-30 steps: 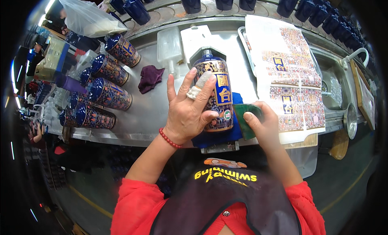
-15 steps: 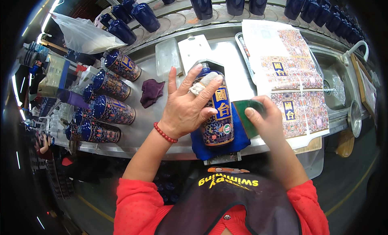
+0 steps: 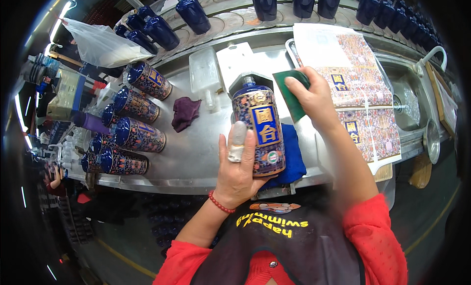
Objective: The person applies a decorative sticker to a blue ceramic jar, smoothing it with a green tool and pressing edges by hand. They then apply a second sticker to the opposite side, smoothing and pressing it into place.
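A dark blue bottle [image 3: 265,125] wrapped in a flowery decal lies with its neck pointing away from me, over a blue cloth [image 3: 294,155] at the bench's near edge. My left hand [image 3: 236,174] holds it low on its left side, fingers along the wall and thumb by the base. One finger wears a pale cover. To the right of the bottle's shoulder, my right hand [image 3: 316,96] pinches a flat green scraper [image 3: 290,99], which stands apart from the bottle. A pale cut-cornered tray or support [image 3: 237,85] shows behind the neck.
Several decorated bottles [image 3: 140,134] are grouped at left, near a dark purple rag [image 3: 186,113]. Printed decal sheets [image 3: 363,91] lie at right, before a sink [image 3: 409,106]. A clear flat container [image 3: 203,72] sits behind. Plain blue bottles [image 3: 193,14] ride a conveyor at the back.
My left hand has slid from the bottle's upper front down to its lower left side. My right hand has lifted the scraper away from me, off the bottle's lower right. The conveyor bottles have shifted right.
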{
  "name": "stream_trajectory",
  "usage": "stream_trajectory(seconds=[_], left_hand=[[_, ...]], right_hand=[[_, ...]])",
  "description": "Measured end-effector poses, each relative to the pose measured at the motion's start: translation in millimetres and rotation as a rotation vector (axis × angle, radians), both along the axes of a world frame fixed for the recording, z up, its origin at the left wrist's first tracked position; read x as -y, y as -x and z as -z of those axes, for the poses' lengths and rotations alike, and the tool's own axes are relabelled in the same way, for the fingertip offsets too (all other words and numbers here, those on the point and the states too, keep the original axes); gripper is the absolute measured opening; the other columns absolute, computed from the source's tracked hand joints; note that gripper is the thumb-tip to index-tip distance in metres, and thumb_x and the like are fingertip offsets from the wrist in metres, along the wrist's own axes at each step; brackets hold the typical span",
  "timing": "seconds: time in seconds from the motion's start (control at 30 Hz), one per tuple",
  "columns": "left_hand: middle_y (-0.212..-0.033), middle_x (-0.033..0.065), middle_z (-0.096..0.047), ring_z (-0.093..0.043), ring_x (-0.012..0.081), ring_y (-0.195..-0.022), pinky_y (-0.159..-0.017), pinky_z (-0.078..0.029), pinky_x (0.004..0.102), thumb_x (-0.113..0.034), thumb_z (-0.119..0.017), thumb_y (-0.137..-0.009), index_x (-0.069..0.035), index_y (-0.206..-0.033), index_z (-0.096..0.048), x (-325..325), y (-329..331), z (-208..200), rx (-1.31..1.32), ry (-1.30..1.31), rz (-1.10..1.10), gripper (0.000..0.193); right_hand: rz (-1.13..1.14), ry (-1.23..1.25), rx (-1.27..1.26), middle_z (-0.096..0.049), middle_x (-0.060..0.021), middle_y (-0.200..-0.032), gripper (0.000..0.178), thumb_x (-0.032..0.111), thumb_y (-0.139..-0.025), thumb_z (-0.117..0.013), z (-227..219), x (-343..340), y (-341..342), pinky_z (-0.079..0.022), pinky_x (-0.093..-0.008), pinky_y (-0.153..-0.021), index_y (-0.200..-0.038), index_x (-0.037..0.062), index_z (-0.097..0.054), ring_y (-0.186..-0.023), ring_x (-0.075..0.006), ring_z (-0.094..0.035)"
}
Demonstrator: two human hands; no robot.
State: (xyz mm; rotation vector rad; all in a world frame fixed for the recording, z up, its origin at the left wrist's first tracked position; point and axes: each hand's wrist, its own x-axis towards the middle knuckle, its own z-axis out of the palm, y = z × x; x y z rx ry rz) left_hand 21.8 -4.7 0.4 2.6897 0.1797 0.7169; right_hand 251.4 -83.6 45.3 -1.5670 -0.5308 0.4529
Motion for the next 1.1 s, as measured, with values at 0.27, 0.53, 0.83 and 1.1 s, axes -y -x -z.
stream_trajectory(seconds=[0.27,0.53,0.83,1.1], left_hand=[[-0.16,0.0283,-0.03,-0.018,0.0497,-0.151,-0.118,-0.001,0.0658,-0.084,-0.041,-0.087,0.003,-0.16,-0.016,-43,-4,7,0.034,0.06,0.079,0.117],[-0.142,0.0144,-0.058,-0.035,0.0385,-0.146,-0.122,-0.002,0.0601,-0.077,-0.038,-0.093,-0.008,-0.154,-0.042,-74,-45,-31,-0.013,-0.192,0.142,0.092],[-0.145,0.0219,-0.055,-0.045,0.044,-0.14,-0.121,-0.009,0.0593,-0.066,-0.04,-0.1,-0.001,-0.152,-0.043,-68,-42,-16,0.115,0.067,0.105,0.083],[-0.146,0.0238,-0.053,-0.044,0.0427,-0.141,-0.121,-0.013,0.0596,-0.063,-0.041,-0.101,0.0,-0.153,-0.041,-66,-44,-12,0.135,0.136,0.106,0.082]], right_hand=[[-0.169,-0.262,-0.33,-0.068,-0.004,-0.089,0.018,0.014,-0.097,-0.067,20,34,29,-0.053,-0.0215,-0.067,-0.107,0.0011,-0.063,-0.075,-0.0072,-0.063],[-0.123,-0.247,-0.389,-0.069,-0.0042,-0.091,0.018,0.013,-0.097,-0.067,24,42,28,-0.053,-0.0217,-0.068,-0.109,0.0008,-0.062,-0.076,-0.0071,-0.064],[-0.389,-0.084,0.132,-0.066,-0.0038,-0.089,0.027,0.023,-0.094,-0.071,-4,-14,5,-0.052,-0.0241,-0.068,-0.107,0.0008,-0.064,-0.078,-0.0082,-0.062],[-0.3,-0.268,-0.251,-0.066,-0.0019,-0.089,0.025,0.023,-0.095,-0.071,8,-6,-3,-0.052,-0.0215,-0.067,-0.108,0.0023,-0.063,-0.077,-0.0067,-0.062]])
